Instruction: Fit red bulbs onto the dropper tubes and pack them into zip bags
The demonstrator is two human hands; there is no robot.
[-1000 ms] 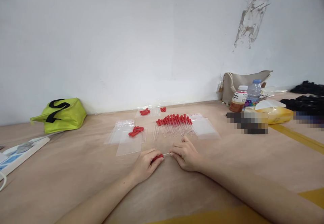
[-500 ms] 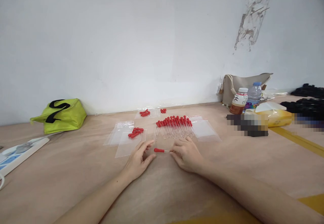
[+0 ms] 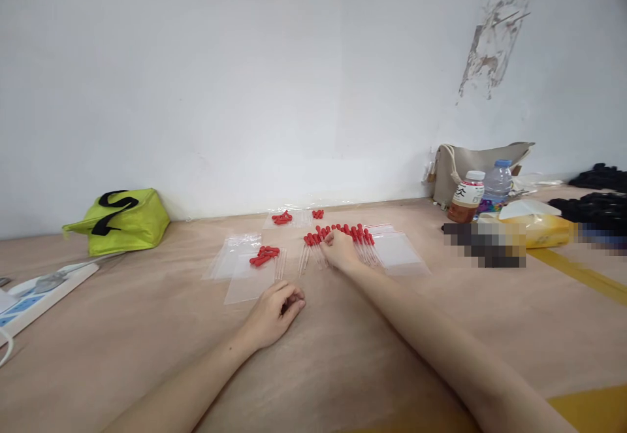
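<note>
My right hand reaches over a row of droppers with red rubber bulbs and thin clear tubes. Its fingertips are pinched at the left part of the row, apparently on a dropper, which the hand mostly hides. Nearer to me, my left hand rests on the brown-covered table, fingers loosely curled and thumb apart, with nothing visible in it. Just beyond it lie loose red bulbs on clear plastic bags, with several thin clear tubes beside them.
More red bulbs lie on bags near the wall. Clear bags lie right of the row. A lime-green bag and a power strip are at left. Bottles, a beige bag and a yellow tissue pack stand at right.
My right hand has moved forward to the row, and the single dropper that lay between my hands is gone from there. My left hand has stayed near its place, its fingers more curled.
</note>
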